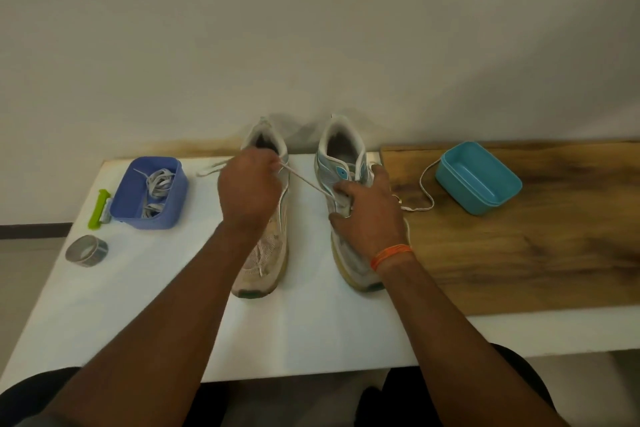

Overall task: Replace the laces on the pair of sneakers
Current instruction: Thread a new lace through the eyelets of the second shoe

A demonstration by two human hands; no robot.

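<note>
- Two worn white sneakers sit side by side on the white table (311, 340), toes pointing at the person.
- Left hand (250, 190) hovers over the left sneaker (268, 246), fingers pinched shut on a white lace (304, 181) that's pulled tight across to the right sneaker (341, 163).
- Right hand (370, 215) is clamped over the right sneaker's midfoot, holding it down.
- Far left: a blue tub (149, 192) with grey laces (157, 189) in it. Far right: a teal tub (479, 178) on the wooden board (536, 253).
</note>
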